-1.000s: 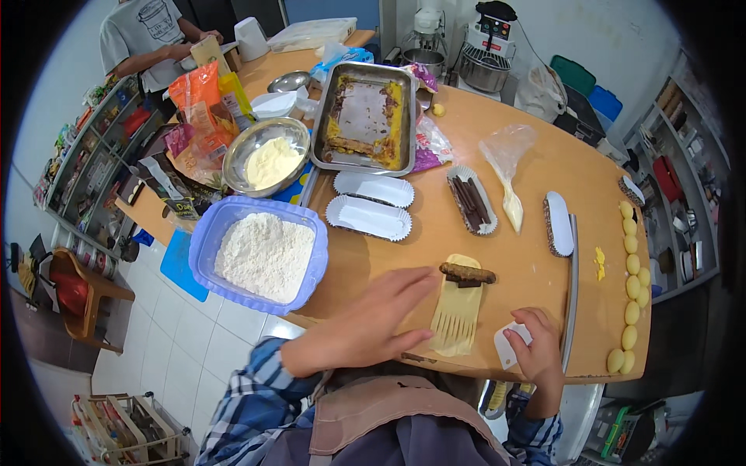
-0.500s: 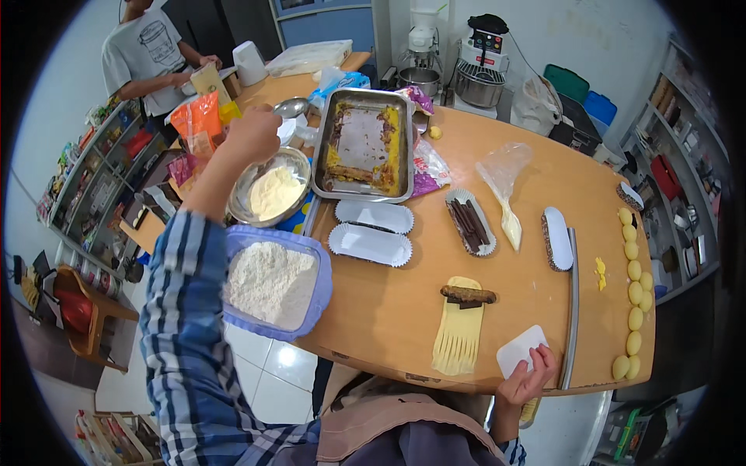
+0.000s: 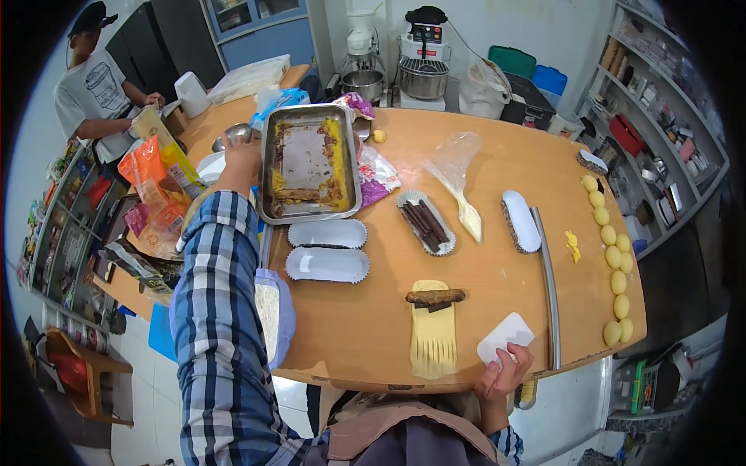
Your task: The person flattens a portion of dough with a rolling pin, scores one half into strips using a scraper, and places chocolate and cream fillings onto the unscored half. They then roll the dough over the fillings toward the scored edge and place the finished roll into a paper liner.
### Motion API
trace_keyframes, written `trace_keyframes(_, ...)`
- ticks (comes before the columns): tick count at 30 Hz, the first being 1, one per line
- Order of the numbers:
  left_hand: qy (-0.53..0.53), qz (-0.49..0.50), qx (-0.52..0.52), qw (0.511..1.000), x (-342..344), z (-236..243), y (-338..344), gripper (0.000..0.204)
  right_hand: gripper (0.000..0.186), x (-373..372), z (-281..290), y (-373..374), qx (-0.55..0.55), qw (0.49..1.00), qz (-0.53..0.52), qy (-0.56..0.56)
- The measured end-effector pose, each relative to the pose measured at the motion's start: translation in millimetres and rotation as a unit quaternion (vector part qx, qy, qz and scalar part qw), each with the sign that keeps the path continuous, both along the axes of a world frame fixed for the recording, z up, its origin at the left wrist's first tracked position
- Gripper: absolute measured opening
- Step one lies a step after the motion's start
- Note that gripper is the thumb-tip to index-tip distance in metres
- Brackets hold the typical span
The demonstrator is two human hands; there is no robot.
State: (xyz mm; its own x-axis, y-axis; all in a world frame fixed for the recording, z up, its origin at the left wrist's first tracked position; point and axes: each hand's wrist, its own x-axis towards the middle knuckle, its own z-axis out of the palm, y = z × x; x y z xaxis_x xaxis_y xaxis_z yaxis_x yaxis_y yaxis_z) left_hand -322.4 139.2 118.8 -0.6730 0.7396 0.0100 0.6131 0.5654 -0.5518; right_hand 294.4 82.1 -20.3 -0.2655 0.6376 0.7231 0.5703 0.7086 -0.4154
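Note:
My left hand reaches far forward to a small steel bowl beside the baking tray; whether its fingertips grip anything is unclear. My left sleeve hides much of the blue flour tub. My right hand grips a white plastic scraper at the near edge. Between them lies a flattened dough strip, slit at the near end, with a brown filling roll and chocolate sticks across it. Farther back are white paper cases, one holding chocolate sticks, and a piping bag.
Dough balls line the right edge beside a metal rod. Packets crowd the left side. Another person stands at the back left. Mixers stand behind the table; shelves are at the right, a chair at lower left.
My left hand has moved from beside the dough, up and forward to the back of the table. My right hand has closed on the scraper. The whole view has shifted too.

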Motion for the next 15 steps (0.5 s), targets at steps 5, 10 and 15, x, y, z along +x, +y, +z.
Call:
trace_keyframes(5,0.061,-0.017,0.044,0.997,-3,1,-7,0.029,0.022,0,2,0,0.005,1.000,0.016,0.006)
trace_keyframes(10,0.063,-0.092,0.221,0.969,30,84,-19,0.016,0.016,-3,1,2,-0.016,0.998,0.028,0.051)
trace_keyframes(15,-0.060,-0.287,0.406,0.866,102,132,-77,0.012,0.018,-19,15,0,-0.069,0.991,0.032,0.112)
